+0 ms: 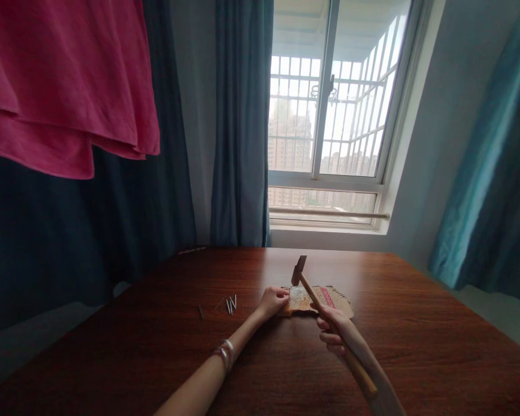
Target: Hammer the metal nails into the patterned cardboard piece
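Note:
My right hand [335,330] is closed around the wooden handle of a hammer [312,293]. The hammer's dark metal head is raised above a flat, worn board [343,301] with a speckled top and red markings. My left hand [274,302] rests at the board's left end, its fingertips pinched together. Whatever sits between those fingers is too small to make out. Left of that hand, several loose nails [230,304] lie in a small group, with a single nail [200,312] farther left.
The brown wooden table [156,352] stretches to a barred window [325,144]. Dark blue curtains [241,127] hang on both sides of the window. A pink cloth [69,86] hangs at the upper left, above the table's level.

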A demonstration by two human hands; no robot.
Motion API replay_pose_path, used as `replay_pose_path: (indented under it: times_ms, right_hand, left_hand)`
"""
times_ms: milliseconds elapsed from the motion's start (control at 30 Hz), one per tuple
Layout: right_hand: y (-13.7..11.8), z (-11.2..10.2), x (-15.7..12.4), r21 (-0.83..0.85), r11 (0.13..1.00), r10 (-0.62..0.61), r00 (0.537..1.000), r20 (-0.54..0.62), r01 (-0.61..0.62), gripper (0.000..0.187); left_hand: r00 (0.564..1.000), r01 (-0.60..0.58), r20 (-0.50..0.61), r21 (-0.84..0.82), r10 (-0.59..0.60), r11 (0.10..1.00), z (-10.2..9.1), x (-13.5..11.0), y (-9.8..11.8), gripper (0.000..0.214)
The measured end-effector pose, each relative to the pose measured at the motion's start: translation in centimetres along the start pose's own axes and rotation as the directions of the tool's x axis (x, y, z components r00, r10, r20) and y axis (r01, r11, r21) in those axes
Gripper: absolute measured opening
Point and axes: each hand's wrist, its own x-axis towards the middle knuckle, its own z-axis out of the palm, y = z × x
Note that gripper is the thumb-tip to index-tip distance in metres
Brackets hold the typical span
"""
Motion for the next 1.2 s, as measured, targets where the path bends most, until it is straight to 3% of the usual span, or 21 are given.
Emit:
replay_pose_path:
  times_ms: [233,467,867,1200]
  right_hand:
    - [-0.5,1.9,-0.5,-0.044,0.998,-0.039,0.999,-0.029,0.038,0.047]
    - [-0.5,2.3,-0.4,-0.078,0.997,-0.014,0.999,-0.036,0.011,0.042]
    - [-0.3,2.6,-0.3,-0.047,0.999,0.011,1.000,-0.024,-0.012,0.042]
    - [0.1,2.9,-0.4,-0.024,1.000,0.014,1.000,0.016,-0.014,0.042]
  left_hand:
    - [1.000,-0.015,-0.011,-0.008,0.014,1.000,-0.1,0.0,-0.1,0.027]
    - [0.999,0.035,-0.022,-0.012,-0.035,0.999,-0.6,-0.1,0.2,0.026]
    - [1.000,0.017,-0.003,-0.014,-0.017,1.000,-1.5,-0.6,1.8,0.021]
    - [0.998,-0.066,-0.019,0.007,0.066,0.998,-0.8,-0.4,0.3,0.024]
